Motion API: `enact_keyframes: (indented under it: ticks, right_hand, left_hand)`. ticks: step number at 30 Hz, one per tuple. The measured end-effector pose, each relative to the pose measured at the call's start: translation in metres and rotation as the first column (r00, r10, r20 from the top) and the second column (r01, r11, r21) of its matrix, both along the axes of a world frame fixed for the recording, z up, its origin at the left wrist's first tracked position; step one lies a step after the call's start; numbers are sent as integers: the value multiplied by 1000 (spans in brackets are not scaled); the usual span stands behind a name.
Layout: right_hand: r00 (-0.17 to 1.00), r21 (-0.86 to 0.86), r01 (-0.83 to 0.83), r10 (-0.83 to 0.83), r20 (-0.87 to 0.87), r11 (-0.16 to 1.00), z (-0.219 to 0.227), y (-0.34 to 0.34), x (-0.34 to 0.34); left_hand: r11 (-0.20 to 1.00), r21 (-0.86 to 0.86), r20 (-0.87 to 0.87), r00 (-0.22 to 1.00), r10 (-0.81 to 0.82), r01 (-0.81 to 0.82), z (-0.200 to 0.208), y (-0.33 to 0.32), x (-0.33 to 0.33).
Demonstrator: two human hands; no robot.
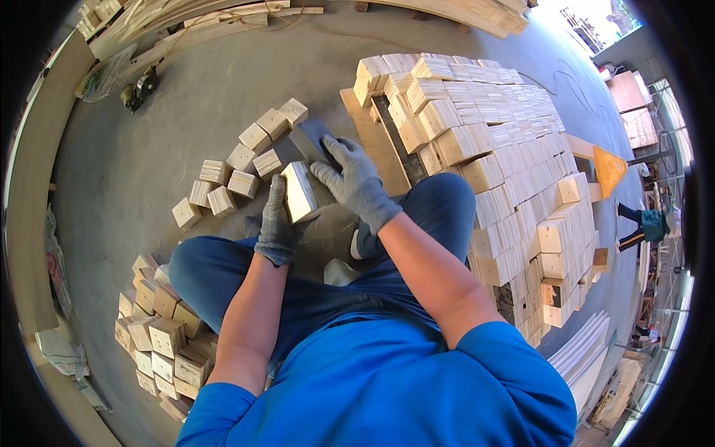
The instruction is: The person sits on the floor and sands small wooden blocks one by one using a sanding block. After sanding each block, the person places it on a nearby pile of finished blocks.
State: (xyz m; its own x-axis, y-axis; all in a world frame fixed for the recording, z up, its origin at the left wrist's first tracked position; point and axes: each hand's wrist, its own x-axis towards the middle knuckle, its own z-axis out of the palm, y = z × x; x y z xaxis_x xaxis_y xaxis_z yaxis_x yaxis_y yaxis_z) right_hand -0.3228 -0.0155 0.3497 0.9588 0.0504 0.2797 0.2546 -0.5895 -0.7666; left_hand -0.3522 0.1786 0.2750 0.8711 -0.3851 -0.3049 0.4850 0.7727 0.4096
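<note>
My left hand (278, 223), in a grey knit glove, is closed on the near side of a pale wooden block (299, 192) held up between my knees. My right hand (348, 175), gloved the same way, has its fingers wrapped round a dark grey flat-sided block (310, 140), slightly blurred. It may be a sanding block, but I cannot make out its kind for certain. The grey block is just beyond the top of the wooden block; whether they touch is unclear. Beyond my hands, several loose wooden blocks (242, 157) lie in a slanting double row on the floor.
A large stack of wooden blocks (514, 164) on a pallet (393, 138) rises at my right. A smaller pile of blocks (166, 335) sits by my left knee. Long boards (223, 22) lie far ahead, near a dark tool (140, 89). A person (652, 225) is at far right.
</note>
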Motion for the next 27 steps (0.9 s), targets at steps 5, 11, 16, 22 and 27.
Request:
enact_keyframes:
  ticks: [5,11,16,22,27]
  right_hand:
    - [993,-7,-88,88,72,996,3,0,-75]
    - [996,39,-76,74,57,996,6,-2,-57]
    - [996,72,42,-36,-78,997,-2,-6,-3]
    - [989,35,-125,128,-74,991,1,-6,-85]
    - [994,95,-108,108,6,990,3,-1,-64]
  left_hand:
    - [987,123,-51,992,111,-105,-3,7,3]
    - [998,-25,-84,995,61,-64,15,-12,-5]
    - [996,82,-59,998,22,-17,-4,-10,-3]
    - [993,104,-71,996,57,-50,-4,3,6]
    - [995,98,-95,995,15,-6,-1,-2,-5]
